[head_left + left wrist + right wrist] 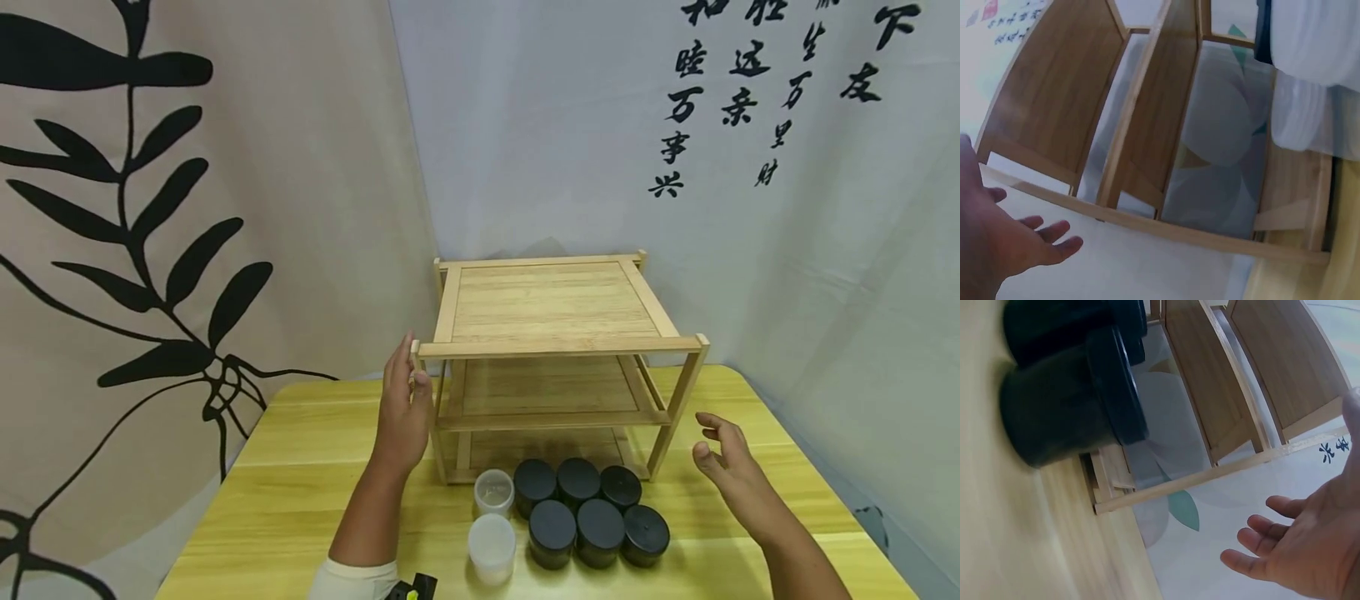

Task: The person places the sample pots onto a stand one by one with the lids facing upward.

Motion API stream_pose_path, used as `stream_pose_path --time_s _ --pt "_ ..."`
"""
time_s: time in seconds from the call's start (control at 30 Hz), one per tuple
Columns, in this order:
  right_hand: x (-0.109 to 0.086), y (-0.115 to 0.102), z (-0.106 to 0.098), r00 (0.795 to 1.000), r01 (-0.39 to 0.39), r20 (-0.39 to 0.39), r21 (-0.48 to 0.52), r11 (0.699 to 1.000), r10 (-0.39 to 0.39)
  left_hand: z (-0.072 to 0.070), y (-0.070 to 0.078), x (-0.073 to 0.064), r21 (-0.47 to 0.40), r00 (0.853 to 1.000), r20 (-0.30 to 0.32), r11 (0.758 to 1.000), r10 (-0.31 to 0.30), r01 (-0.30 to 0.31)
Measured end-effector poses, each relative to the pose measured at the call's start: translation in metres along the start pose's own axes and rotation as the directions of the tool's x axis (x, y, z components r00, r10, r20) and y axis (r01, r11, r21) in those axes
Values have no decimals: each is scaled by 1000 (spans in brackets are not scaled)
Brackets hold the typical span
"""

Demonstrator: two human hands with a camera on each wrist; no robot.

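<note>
A three-tier wooden shelf rack (555, 300) stands upright at the back of the table. My left hand (405, 408) is raised at the rack's left front post, fingers relaxed and pointing up. In the left wrist view that hand (1010, 231) shows spread fingers beside the post. My right hand (731, 471) hovers apart from the rack's right side, fingers loosely bent and nothing in them; the right wrist view shows its palm (1310, 544) bare. Several black-lidded jars (600, 525) stand in two rows before the rack. Left of them are two translucent white jars (492, 542).
The rack and jars share a yellow wood-grain table (300, 492). Behind hangs a pale cloth (540, 125) with black writing, and a curtain with a black leaf print (172, 275) covers the left. A strap with a black device (412, 587) sits at my left wrist.
</note>
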State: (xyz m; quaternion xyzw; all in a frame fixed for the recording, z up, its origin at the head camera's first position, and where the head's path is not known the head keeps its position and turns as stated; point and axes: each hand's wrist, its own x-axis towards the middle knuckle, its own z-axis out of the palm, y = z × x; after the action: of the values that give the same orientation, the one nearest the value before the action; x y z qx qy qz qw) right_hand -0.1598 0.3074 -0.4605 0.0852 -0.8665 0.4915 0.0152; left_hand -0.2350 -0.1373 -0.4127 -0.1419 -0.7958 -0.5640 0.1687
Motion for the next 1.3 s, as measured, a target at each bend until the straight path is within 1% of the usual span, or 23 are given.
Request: stream_pose_path --time_s 0.13,0.2,0.27,0.37,0.47,0.53,0.63,0.73,0.8,0.93,1.0,1.07,1.17,1.23,1.3 --pt "-2 1 2 999 -44 16 4 999 44 2 4 2 -114 999 -14 993 -40 38" --pt "-2 2 3 997 -68 24 12 998 67 4 4 2 -157 998 -22 986 -67 63" --pt "-2 2 4 995 -92 36 20 996 92 7 2 1 -198 996 -38 977 -84 75" --pt "0 3 7 990 -137 45 48 989 135 12 -3 1 -298 994 -45 951 -104 86" --pt "1 4 11 986 -167 38 50 985 165 16 -7 2 -390 994 -55 918 -97 68" --pt "1 6 14 985 -169 34 48 984 168 18 -9 3 -426 994 -58 903 -98 64" --pt "2 7 17 984 -178 42 42 983 176 21 -11 5 -439 994 -68 897 -90 51" --pt "2 8 18 980 -188 73 50 981 184 23 -13 8 -441 993 -81 896 -86 41" --pt "3 9 19 972 -215 110 50 975 208 24 -14 8 -441 991 -88 896 -97 48" --pt "3 10 24 947 -248 224 44 968 232 25 -17 5 -436 988 -79 896 -132 85" --pt "1 11 27 935 -236 277 25 971 220 25 -19 4 -428 985 -76 898 -152 106" --pt "-1 12 30 927 -220 312 -1 975 210 27 -20 3 -430 983 -69 894 -170 124" --pt "-3 13 33 924 -193 328 -42 980 196 29 -22 2 -434 980 -69 890 -185 137" --pt "-3 13 34 923 -181 335 -59 982 190 30 -22 1 -447 979 -70 883 -192 141" --pt "-3 13 34 923 -163 343 -70 984 178 31 -22 1 -445 977 -77 884 -197 144"
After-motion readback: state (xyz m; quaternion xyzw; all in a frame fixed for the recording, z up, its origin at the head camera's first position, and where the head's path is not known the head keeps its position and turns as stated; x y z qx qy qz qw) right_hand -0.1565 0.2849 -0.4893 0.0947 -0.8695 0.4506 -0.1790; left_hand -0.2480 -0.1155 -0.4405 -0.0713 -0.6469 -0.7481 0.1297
